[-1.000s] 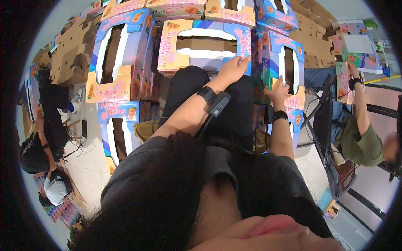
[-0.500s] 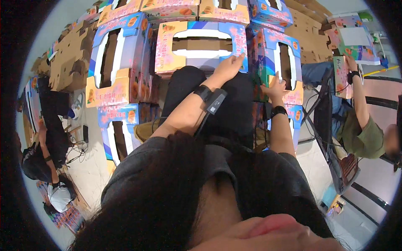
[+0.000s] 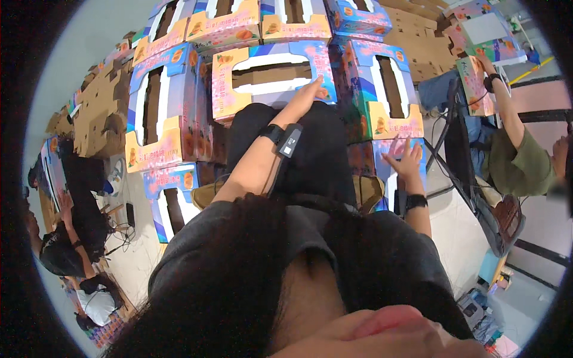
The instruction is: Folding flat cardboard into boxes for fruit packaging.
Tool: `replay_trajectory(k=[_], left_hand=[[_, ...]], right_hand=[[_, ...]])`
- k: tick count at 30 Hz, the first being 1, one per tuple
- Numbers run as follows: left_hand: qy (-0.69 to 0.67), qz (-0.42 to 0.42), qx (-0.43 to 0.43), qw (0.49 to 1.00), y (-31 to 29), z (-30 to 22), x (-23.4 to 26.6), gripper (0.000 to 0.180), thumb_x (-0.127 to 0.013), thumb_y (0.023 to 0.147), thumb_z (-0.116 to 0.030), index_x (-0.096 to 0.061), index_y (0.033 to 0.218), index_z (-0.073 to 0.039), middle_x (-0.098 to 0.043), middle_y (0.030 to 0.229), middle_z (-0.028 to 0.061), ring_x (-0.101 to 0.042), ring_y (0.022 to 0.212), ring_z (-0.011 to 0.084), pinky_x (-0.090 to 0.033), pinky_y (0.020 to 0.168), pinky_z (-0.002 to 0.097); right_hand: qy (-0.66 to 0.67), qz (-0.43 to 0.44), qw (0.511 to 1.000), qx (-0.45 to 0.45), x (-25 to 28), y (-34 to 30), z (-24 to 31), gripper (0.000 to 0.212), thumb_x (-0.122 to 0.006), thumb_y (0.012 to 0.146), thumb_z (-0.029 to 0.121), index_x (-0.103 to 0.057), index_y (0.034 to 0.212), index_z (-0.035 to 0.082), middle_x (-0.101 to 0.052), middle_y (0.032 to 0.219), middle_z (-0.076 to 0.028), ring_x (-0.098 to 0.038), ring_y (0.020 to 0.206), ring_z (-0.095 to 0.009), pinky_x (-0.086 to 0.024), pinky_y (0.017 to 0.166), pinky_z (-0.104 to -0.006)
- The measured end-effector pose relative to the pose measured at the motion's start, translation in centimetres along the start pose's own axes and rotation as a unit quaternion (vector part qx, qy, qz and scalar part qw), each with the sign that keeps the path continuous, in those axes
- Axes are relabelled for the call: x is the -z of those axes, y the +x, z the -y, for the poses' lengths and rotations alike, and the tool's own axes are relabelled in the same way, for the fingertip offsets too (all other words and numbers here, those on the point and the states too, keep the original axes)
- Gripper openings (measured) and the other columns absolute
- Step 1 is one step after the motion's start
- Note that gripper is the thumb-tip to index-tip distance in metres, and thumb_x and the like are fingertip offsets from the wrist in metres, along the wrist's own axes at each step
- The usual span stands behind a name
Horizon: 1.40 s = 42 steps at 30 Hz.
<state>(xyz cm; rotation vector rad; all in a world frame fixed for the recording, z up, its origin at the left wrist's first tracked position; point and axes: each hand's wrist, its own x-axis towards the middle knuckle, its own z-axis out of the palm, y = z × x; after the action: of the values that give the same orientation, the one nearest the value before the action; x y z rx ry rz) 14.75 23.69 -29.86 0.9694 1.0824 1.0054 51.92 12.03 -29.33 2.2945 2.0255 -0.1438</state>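
A colourful cardboard carton (image 3: 224,89) with a long cut-out in its top lies crosswise just beyond my knees. My left hand (image 3: 307,95) rests on its right end, fingers stretched out. To the right, another carton (image 3: 362,77) sits on top of a lower carton (image 3: 387,186), its cut-out running lengthwise. My right hand (image 3: 407,165) is over the lower carton, just short of the upper one's near end. Its fingers are spread and it holds nothing; whether it touches the lower carton I cannot tell.
On the left stand two stacked cartons, an upper one (image 3: 173,74) and a lower one (image 3: 171,178). Several cartons (image 3: 292,30) line the back. Flat brown cardboard (image 3: 98,89) leans at the far left. A co-worker (image 3: 513,149) at right holds a carton (image 3: 471,86); other people sit at left.
My right hand has come off the near end of the upper right carton and moved back toward me, fingers spreading. My left hand stays at the middle carton's right end. The view has shifted slightly.
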Motion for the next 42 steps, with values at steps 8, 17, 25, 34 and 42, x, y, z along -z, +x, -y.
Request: replay_trajectory(k=[8, 17, 25, 34, 42], left_hand=[[-0.027, 0.046, 0.005, 0.999, -0.7, -1.3, -0.5, 0.061, -0.041, 0.090, -0.053, -0.064, 0.097, 0.003, -0.065, 0.096, 0.0108, -0.059, 0.090, 0.0189, -0.040, 0.086, 0.0289], [0.226, -0.099, -0.117, 0.962, -2.2, -2.2, 1.6, 0.050, -0.037, 0.095, -0.044, -0.057, 0.108, 0.001, -0.063, 0.097, 0.0111, -0.056, 0.096, 0.0198, -0.038, 0.091, 0.0308], [0.181, -0.073, -0.200, 0.960, -10.3, -7.1, 8.4, 0.032, -0.046, 0.095, -0.027, -0.054, 0.110, 0.000, -0.062, 0.101, 0.0083, -0.056, 0.099, 0.0165, -0.040, 0.091, 0.0273], [0.332, -0.433, -0.308, 0.779, -26.8, -8.5, 20.0, 0.017, -0.059, 0.084, -0.011, -0.063, 0.097, -0.001, -0.065, 0.086, 0.0071, -0.059, 0.081, 0.0160, -0.046, 0.075, 0.0292], [0.389, -0.796, -0.109, 0.451, -33.0, -0.4, 29.3, 0.089, -0.075, 0.065, -0.049, -0.038, 0.125, 0.005, -0.038, 0.123, 0.0301, -0.035, 0.117, 0.0399, -0.027, 0.100, 0.0501]], right_hand=[[0.098, -0.151, 0.983, 0.034, -6.7, -10.7, -2.1, 0.085, -0.054, 0.079, 0.056, -0.022, 0.143, 0.011, -0.018, 0.144, -0.027, -0.013, 0.134, -0.042, -0.009, 0.104, -0.0601], [0.117, -0.167, 0.977, 0.062, -3.4, -10.5, 0.2, 0.085, -0.056, 0.077, 0.052, -0.019, 0.144, 0.016, -0.014, 0.148, -0.021, -0.011, 0.136, -0.040, -0.007, 0.107, -0.0563], [0.039, -0.113, 0.983, 0.142, -6.8, -10.4, 1.3, 0.084, -0.053, 0.068, 0.019, -0.020, 0.145, 0.016, -0.014, 0.149, -0.018, -0.010, 0.137, -0.039, -0.006, 0.107, -0.0577], [0.232, 0.012, 0.948, 0.219, -2.7, -5.2, -1.3, 0.052, -0.068, 0.070, 0.029, -0.060, 0.119, 0.015, -0.029, 0.143, -0.022, -0.028, 0.131, -0.038, -0.025, 0.106, -0.0436], [0.061, 0.260, 0.948, 0.172, 4.3, 0.0, 2.5, 0.033, -0.058, 0.078, 0.020, -0.064, 0.106, 0.004, -0.063, 0.109, -0.015, -0.059, 0.103, -0.028, -0.045, 0.089, -0.0329]])
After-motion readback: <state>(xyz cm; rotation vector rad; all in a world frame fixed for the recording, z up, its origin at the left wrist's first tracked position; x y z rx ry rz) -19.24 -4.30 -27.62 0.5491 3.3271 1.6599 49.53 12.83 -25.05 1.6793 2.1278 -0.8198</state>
